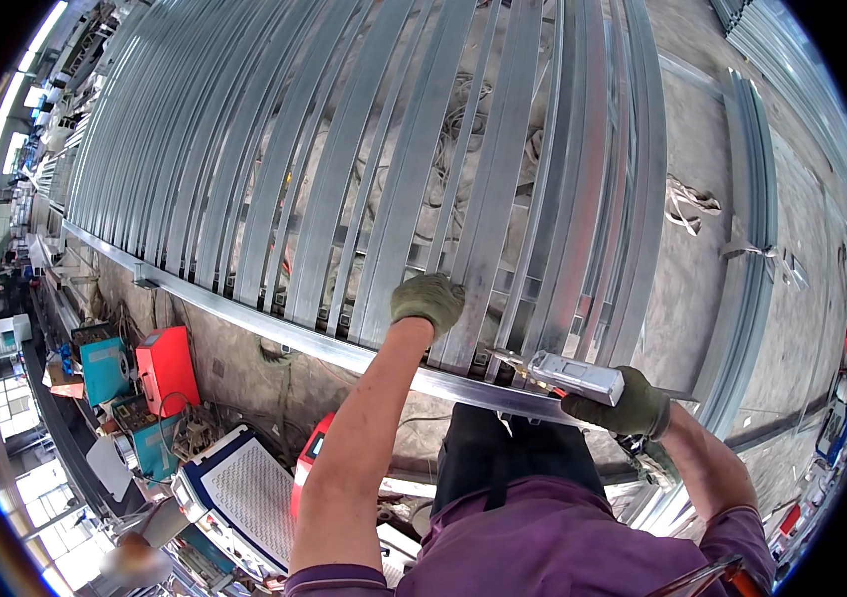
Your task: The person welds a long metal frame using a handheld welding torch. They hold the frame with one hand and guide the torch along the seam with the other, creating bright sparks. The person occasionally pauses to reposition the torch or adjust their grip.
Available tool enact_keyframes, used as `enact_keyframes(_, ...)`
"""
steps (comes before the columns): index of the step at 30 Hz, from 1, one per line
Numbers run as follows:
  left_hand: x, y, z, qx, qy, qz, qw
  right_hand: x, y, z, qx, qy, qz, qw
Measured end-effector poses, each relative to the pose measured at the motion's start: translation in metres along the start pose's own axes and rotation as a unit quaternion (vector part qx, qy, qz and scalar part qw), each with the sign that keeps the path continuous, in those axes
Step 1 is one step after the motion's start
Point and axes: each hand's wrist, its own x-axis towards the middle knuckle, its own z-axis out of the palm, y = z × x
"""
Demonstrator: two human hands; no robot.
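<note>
Long galvanized steel tubes (329, 189) lie side by side across a metal rail (244, 316) in front of me. My left hand (428, 301), in a dark green glove, rests on the tubes near the rail. Its fingers curl over a tube's edge, with the tips partly hidden. In my right hand (637, 403), also gloved, is a handheld welding gun (575, 376) with a boxy silver body. Its narrow brass-coloured nozzle (508, 356) points left, just over the tube ends near the rail. The right fingers wrap the gun from below and are mostly hidden.
Bundled steel profiles (752, 229) lie on the concrete floor at right, near pale straps (692, 199). Below left stand a red machine (167, 370), teal boxes (105, 368) and a white-and-blue case (244, 493). Cables (458, 119) lie beneath the tubes.
</note>
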Motion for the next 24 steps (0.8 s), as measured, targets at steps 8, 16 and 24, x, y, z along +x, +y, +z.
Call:
enact_keyframes(8, 0.007, 0.004, 0.005, 0.003, -0.026, -0.023, 0.999, 0.004, 0.003, -0.007, 0.032, -0.024, 0.022, 0.999)
enact_keyframes(16, 0.012, 0.001, -0.005, 0.01, -0.04, -0.004, 0.999, 0.009, -0.005, -0.016, 0.059, -0.029, 0.024, 0.998)
enact_keyframes(24, 0.024, -0.002, -0.021, 0.048, -0.086, 0.024, 0.995, 0.062, -0.03, -0.02, -0.03, -0.123, -0.035, 0.991)
